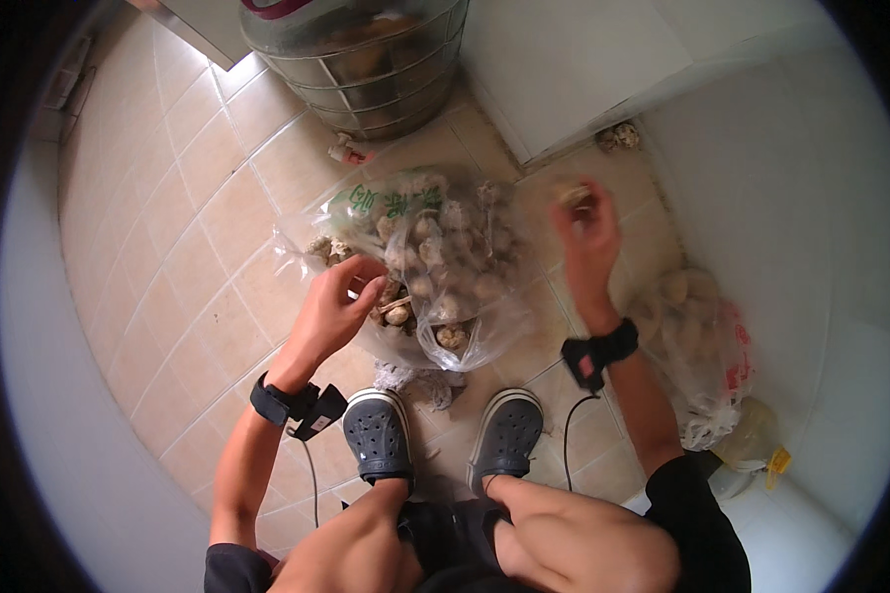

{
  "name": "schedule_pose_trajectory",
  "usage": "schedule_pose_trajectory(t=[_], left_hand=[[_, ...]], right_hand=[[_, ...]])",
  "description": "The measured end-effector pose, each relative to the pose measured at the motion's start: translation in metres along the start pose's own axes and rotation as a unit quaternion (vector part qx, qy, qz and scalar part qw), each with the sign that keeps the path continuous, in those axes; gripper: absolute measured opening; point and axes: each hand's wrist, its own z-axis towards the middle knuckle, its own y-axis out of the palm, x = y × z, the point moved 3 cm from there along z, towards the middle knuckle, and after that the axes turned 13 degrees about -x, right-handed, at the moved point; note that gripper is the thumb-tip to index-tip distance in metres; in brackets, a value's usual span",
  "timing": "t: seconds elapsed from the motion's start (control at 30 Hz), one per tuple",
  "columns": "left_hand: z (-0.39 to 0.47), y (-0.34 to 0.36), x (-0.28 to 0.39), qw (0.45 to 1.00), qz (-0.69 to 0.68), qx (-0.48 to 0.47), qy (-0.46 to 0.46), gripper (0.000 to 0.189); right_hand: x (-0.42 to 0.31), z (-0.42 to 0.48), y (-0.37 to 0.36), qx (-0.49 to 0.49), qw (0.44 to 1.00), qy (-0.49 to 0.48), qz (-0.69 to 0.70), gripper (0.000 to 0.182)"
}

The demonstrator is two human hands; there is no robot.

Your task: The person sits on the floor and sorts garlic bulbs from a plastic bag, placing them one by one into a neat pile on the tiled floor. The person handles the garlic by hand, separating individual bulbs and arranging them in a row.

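A large clear plastic bag (489,348) with green writing lies on the floor in front of my feet, full of brownish round bulbs that look like garlic. Some bulbs (397,315) show uncovered at a gap in its near left side. Over that gap is my left hand (341,300), its thumb and fingers curved apart with nothing visible between them. To the right of the bag, my right hand (589,222) is raised and blurred by motion. Its fingers close around one pale brown bulb (572,194).
A wire-ribbed container (356,81) and a white cabinet corner (523,148) stand beyond the bag. Loose bulbs (618,136) lie by the wall. At right sits a second plastic bag (690,326) with red writing. A grey cloth (423,382) lies near my clogs (377,434).
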Motion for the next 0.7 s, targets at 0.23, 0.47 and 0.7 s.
schedule_pose_trajectory(t=[0.23, 0.47, 0.7], left_hand=[[0.005, 0.013, -0.009, 0.984, 0.162, 0.063, 0.049, 0.02], [0.002, 0.012, -0.013, 0.98, 0.17, 0.1, 0.041, 0.024], [0.004, 0.008, -0.029, 0.977, 0.192, 0.091, 0.033, 0.026]], right_hand=[[0.134, 0.053, -0.067, 0.113, 0.983, 0.087, -0.115, 0.046], [0.144, 0.077, -0.044, 0.176, 0.96, 0.112, -0.188, 0.035], [0.152, 0.077, -0.046, 0.187, 0.95, 0.076, -0.237, 0.036]])
